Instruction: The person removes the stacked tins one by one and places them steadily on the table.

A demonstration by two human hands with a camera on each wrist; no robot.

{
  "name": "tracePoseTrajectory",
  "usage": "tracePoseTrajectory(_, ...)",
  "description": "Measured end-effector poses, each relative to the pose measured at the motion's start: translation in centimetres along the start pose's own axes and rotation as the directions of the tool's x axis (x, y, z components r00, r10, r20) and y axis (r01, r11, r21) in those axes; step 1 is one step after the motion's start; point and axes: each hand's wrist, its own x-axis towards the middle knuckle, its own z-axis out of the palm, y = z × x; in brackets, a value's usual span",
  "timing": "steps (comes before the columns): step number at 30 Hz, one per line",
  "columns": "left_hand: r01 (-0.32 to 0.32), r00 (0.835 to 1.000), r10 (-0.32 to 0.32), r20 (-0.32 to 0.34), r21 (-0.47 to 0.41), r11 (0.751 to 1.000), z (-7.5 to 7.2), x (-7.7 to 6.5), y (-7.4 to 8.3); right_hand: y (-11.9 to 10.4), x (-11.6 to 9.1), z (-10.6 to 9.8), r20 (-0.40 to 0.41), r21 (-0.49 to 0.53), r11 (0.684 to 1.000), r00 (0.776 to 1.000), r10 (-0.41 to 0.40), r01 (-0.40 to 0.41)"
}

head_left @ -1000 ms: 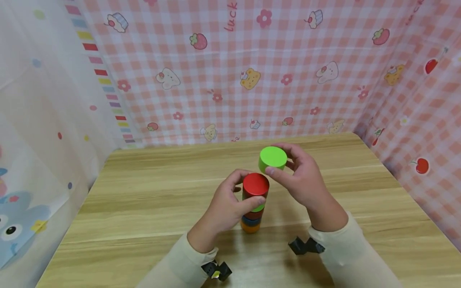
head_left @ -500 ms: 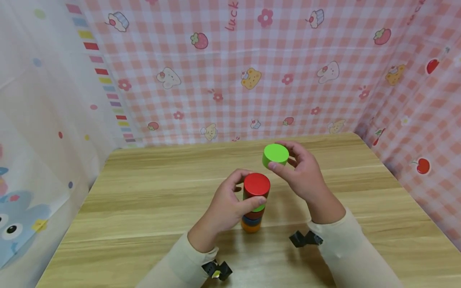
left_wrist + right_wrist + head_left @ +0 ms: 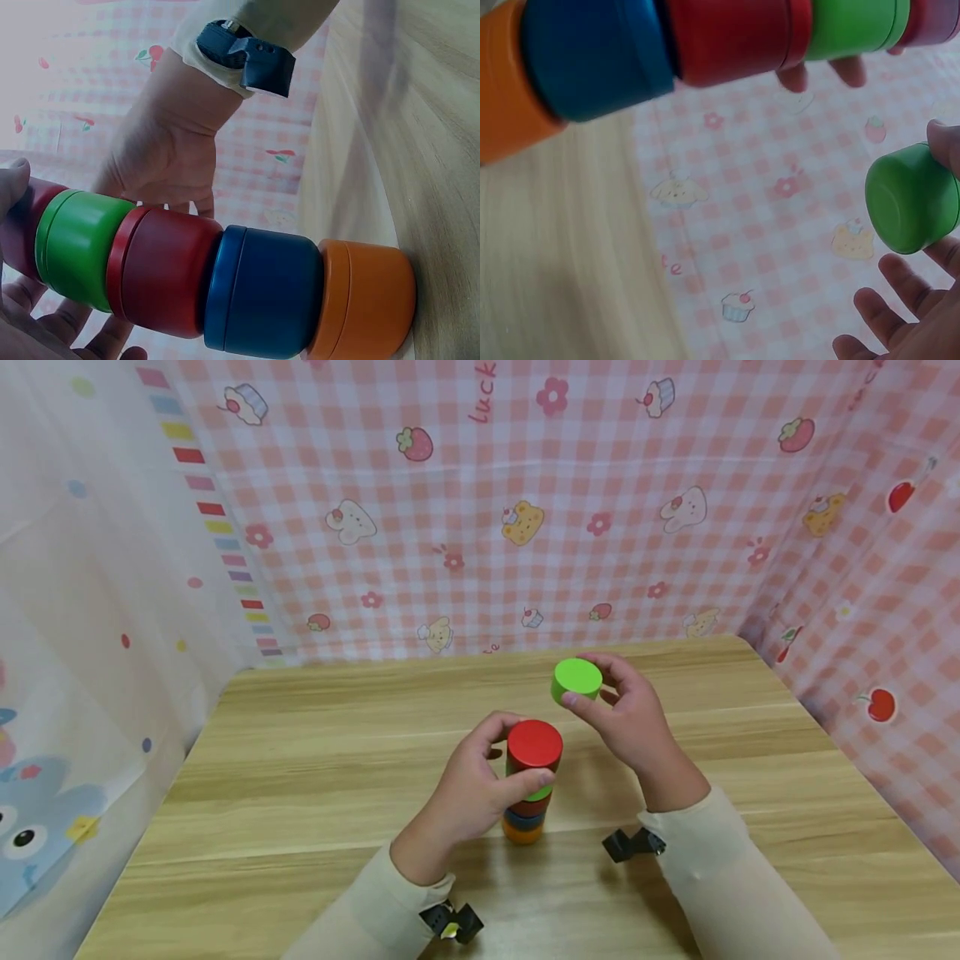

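A stack of small round lidded jars stands upright on the wooden table [image 3: 322,793]. From the bottom it runs through an orange jar [image 3: 375,300], a blue jar [image 3: 274,292], a red jar [image 3: 169,274] and a green jar [image 3: 90,247] to a red jar [image 3: 534,743] on top. My left hand [image 3: 468,785] grips the upper part of the stack, thumb in front and fingers behind. Above and to the right of it, my right hand [image 3: 637,722] pinches a light green jar [image 3: 576,678] by its side, apart from the stack. The right wrist view shows that green jar's bottom [image 3: 892,202].
Behind the table hangs a pink checked cloth [image 3: 450,527], with a similar cloth [image 3: 877,635] at the right. A pale printed curtain [image 3: 90,610] closes the left side. Small black devices [image 3: 633,845] are strapped to both cuffs.
My right hand has drawn the light green jar a little up and to the right, away from the stack. The left hand and the stack stay in place.
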Motion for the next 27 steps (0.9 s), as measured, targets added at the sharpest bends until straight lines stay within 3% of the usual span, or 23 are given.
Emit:
tracePoseTrajectory(11,0.002,1.0,-0.002,0.003,-0.009,1.0,0.0,0.0,-0.1,2.1,0.7,0.0,0.003,0.002,1.0,1.0,0.026,-0.026)
tracePoseTrajectory(27,0.016,1.0,-0.016,0.001,-0.015,1.0,0.0,0.0,0.0,4.7,1.3,0.0,0.028,-0.074,0.992,0.994,0.108,-0.106)
